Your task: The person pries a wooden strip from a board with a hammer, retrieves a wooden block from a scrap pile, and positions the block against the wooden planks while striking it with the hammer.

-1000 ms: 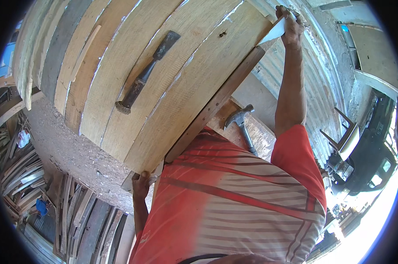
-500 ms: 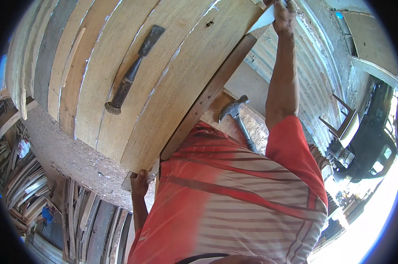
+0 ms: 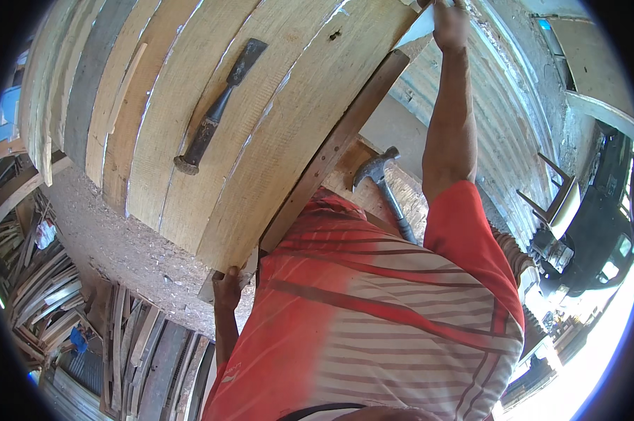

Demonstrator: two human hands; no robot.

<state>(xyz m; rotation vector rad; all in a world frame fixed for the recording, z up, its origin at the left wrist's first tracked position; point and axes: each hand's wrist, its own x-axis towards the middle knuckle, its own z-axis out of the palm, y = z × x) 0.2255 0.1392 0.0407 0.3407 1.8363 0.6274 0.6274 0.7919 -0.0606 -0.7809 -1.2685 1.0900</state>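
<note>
A broad wooden panel [image 3: 183,133] of several planks lies side by side before me, with whitish lines along the seams. My left hand [image 3: 228,288] is closed around its near corner, thumb up by the plank's end. At the far end my right hand [image 3: 451,27], slightly blurred, is closed on the panel's edge by a pale triangular surface [image 3: 418,31]; its fingertips are partly cut off by the picture's top. A wide chisel [image 3: 215,116] with a dark handle rests on the planks. Along the panel's right side runs a brown wooden bar [image 3: 331,154].
Right of the bar, a claw hammer [image 3: 380,184] lies on a wooden surface. Under the panel's near end is a rough, chip-strewn bench top [image 3: 141,259]. Stacked wood offcuts [image 3: 148,344] fill the lower left. Corrugated sheet [image 3: 499,119] and a dark vehicle [image 3: 597,231] are at right.
The panel, with the chisel on it, has shifted slightly to the right and up in the picture. Both hands keep nearly the same places on it.
</note>
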